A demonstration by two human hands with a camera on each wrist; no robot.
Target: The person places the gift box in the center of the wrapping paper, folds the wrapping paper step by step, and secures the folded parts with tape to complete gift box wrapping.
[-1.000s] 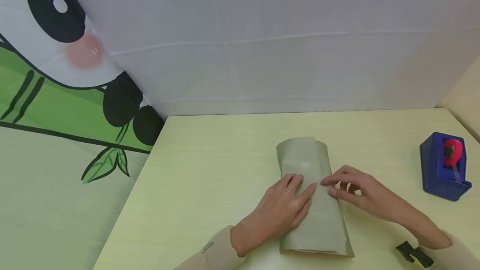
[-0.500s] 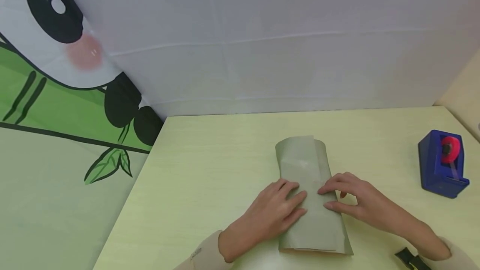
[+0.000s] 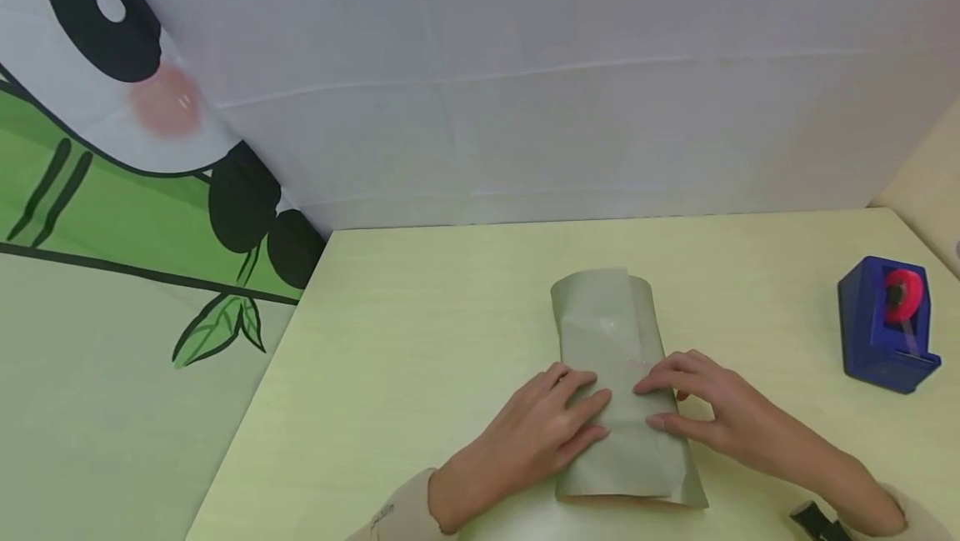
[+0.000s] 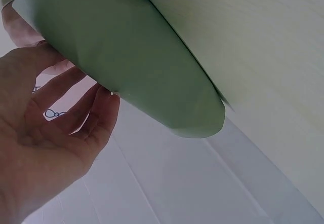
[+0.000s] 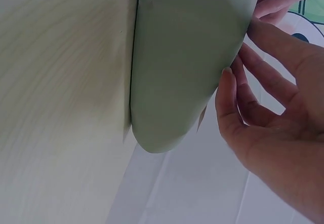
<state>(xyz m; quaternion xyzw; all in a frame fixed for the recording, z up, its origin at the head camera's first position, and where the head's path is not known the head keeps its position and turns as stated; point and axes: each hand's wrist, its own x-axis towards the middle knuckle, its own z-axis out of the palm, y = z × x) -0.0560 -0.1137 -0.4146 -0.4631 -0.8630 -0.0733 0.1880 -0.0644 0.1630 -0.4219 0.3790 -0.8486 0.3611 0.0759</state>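
A grey-green sheet of paper [image 3: 600,324], rolled into a flattened tube with a lengthwise overlap, lies on the table. My left hand [image 3: 517,437] rests its spread fingertips on the tube's left half. From the right, my right hand [image 3: 731,412] touches the top near the overlap with its fingertips, the thumb lower down by the right edge. The left wrist view shows the tube's rounded side [image 4: 131,51] with my left hand [image 4: 55,117] along its upper edge. In the right wrist view the fingers of my right hand [image 5: 283,97] meet the paper [image 5: 187,57].
A blue tape dispenser [image 3: 862,324] with a red-cored roll of tape [image 3: 905,297] stands at the right of the pale table [image 3: 420,299]. A small black object [image 3: 813,518] is beside my right wrist. A white cloth [image 3: 525,107] with a cartoon print hangs behind.
Both hands have shifted down the tube toward me. My left hand has also drawn back to the left, its fingers more spread. The paper stays in nearly the same place.
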